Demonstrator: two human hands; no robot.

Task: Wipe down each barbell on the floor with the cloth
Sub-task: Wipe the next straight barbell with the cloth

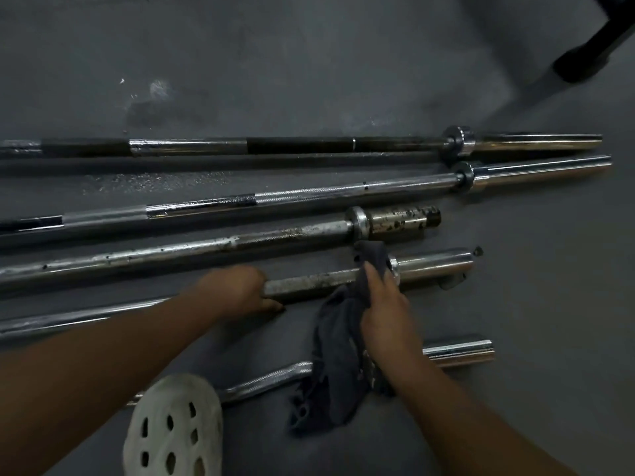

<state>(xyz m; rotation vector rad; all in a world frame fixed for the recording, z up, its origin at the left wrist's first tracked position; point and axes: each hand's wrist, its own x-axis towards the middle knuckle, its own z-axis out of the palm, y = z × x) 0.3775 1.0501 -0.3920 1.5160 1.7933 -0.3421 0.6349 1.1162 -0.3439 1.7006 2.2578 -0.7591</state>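
Several steel barbells lie side by side on the dark grey floor. My left hand (237, 292) grips the shaft of the fourth barbell (309, 281). My right hand (385, 310) holds a dark grey cloth (335, 365) and presses it round the same bar next to its collar, left of the shiny sleeve (436, 264). The cloth hangs down over the nearest, knurled bar (268, 377). Above lie a rusty short bar (240, 243), a long chrome bar (309, 197) and a bar with black grip bands (299, 146).
My foot in a white perforated clog (175, 427) stands at the bottom, over the nearest bar. A black leg of some equipment (591, 49) comes in at the top right. Open floor stretches behind the bars, with a scuffed pale patch (158, 94).
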